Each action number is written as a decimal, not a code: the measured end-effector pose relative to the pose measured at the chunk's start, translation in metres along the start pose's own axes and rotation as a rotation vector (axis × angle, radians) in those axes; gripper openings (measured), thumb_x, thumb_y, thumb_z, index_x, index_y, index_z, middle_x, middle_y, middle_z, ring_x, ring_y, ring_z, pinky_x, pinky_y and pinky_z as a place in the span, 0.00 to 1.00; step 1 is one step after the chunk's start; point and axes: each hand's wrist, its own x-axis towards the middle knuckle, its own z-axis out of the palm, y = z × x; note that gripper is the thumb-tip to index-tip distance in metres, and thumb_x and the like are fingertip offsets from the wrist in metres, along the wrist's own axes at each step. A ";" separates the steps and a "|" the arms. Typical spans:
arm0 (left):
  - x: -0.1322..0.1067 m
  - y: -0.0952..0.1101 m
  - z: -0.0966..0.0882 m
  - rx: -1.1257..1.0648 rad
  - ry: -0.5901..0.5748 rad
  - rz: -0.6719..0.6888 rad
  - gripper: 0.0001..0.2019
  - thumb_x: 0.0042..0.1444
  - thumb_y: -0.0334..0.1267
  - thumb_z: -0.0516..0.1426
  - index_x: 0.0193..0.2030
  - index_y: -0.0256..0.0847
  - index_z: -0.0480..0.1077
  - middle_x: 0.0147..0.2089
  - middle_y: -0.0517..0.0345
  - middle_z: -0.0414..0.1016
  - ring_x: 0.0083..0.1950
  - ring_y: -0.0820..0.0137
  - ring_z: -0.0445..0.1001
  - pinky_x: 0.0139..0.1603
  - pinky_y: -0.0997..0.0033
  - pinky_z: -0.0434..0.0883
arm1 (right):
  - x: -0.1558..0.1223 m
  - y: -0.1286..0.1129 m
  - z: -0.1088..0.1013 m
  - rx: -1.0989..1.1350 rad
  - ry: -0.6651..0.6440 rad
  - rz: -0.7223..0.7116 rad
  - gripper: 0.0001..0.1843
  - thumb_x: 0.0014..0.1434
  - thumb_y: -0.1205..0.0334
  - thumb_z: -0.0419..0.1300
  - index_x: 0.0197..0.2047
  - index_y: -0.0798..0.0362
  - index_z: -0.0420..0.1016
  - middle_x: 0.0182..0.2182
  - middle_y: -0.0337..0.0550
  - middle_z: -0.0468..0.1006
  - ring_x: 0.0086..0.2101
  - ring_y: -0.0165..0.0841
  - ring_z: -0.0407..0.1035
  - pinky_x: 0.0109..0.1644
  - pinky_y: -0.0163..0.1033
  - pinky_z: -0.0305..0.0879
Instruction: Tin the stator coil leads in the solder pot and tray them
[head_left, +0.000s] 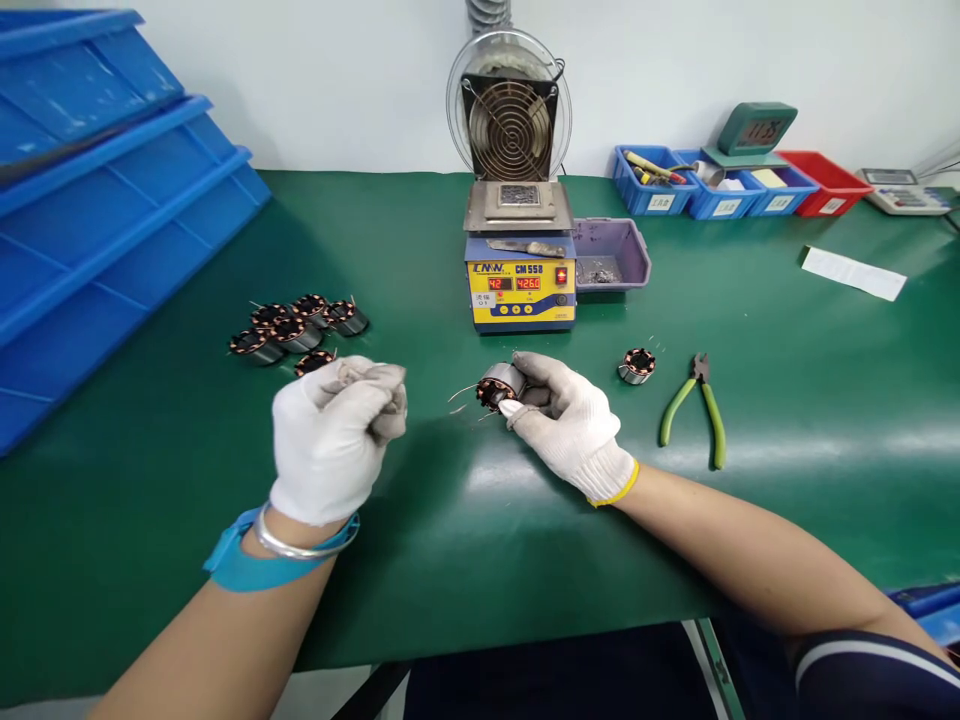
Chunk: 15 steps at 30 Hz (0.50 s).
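Observation:
My right hand (566,415), in a white knit glove with a yellow cuff, grips a motor stator (502,385) between thumb and fingers. The stator has a silver outer ring, copper windings and loose wire ends pointing left. My gloved left hand (337,430) is closed, fingertips pressed together, to the left of it and apart from it; whatever it might hold is hidden. Just beyond my left hand lies a group of several stators (296,330). One more stator (637,366) stands right of my right hand, beside green-handled cutting pliers (697,405).
A blue-and-yellow solder pot (521,285) with lit displays stands at the back centre, a fan (514,130) behind it. Right of it is a purple tray (637,260). Blue bins (150,220) are stacked at left; small blue boxes (652,190) and a red box (825,180) line the wall.

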 end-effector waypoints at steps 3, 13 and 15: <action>-0.003 0.001 0.009 0.125 -0.106 -0.023 0.09 0.51 0.42 0.57 0.30 0.38 0.70 0.24 0.61 0.69 0.22 0.76 0.62 0.21 0.75 0.58 | -0.001 -0.001 -0.001 -0.001 0.004 -0.004 0.26 0.48 0.60 0.65 0.52 0.50 0.73 0.39 0.41 0.80 0.35 0.32 0.75 0.41 0.37 0.75; -0.005 0.010 0.007 0.160 -0.316 -0.095 0.09 0.46 0.41 0.61 0.26 0.39 0.69 0.25 0.60 0.69 0.23 0.74 0.65 0.23 0.74 0.62 | 0.005 0.001 -0.005 -0.003 0.030 -0.013 0.27 0.48 0.57 0.65 0.52 0.51 0.73 0.40 0.42 0.80 0.34 0.31 0.75 0.39 0.36 0.75; -0.006 0.007 0.015 0.298 -0.361 -0.113 0.10 0.46 0.43 0.62 0.32 0.39 0.72 0.28 0.59 0.73 0.27 0.72 0.68 0.28 0.74 0.65 | 0.005 0.000 -0.006 -0.037 0.028 -0.048 0.27 0.47 0.57 0.65 0.52 0.51 0.74 0.39 0.42 0.80 0.33 0.31 0.75 0.38 0.36 0.75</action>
